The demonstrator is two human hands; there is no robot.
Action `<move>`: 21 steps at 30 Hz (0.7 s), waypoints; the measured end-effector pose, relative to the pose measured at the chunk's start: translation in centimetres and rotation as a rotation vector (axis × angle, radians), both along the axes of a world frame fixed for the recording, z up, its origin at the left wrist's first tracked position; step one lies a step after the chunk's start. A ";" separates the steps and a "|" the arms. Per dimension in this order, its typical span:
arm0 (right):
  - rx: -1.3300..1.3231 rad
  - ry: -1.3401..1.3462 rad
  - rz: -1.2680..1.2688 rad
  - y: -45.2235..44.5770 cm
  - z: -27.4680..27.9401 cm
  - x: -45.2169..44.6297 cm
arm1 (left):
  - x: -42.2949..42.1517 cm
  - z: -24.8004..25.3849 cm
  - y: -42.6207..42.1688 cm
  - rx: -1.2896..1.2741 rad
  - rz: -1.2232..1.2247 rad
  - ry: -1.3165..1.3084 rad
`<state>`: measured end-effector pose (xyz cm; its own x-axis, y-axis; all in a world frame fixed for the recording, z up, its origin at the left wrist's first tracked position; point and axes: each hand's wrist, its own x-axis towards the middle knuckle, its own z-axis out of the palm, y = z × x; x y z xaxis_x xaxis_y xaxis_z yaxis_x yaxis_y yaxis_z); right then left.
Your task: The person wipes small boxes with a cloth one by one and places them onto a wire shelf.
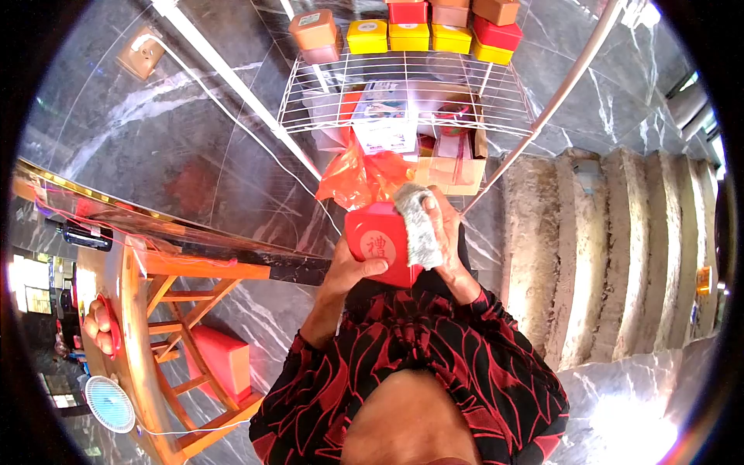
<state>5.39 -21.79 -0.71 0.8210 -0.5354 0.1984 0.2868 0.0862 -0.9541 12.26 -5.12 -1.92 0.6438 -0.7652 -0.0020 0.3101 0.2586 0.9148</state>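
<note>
To your right are rough, grey-brown stone-like steps (572,260); to your left, a red bowl (117,329) holds round, orange-pink fruit (98,325) near a round, pale-blue latticed object (111,404).

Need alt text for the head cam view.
A person's left hand holds a red box with a round emblem while the right hand holds a grey-white cloth against it. Beyond: an orange-red plastic bag and a white wire rack with yellow, red and brown boxes.

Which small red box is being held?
The red box in the left hand, round emblem showing; the other small red boxes sit on the rack.
</note>
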 end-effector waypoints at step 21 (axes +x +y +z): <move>-0.545 -0.245 0.095 1.5 2.9 -0.4 | -0.7 -2.9 -1.7 -0.375 0.200 0.395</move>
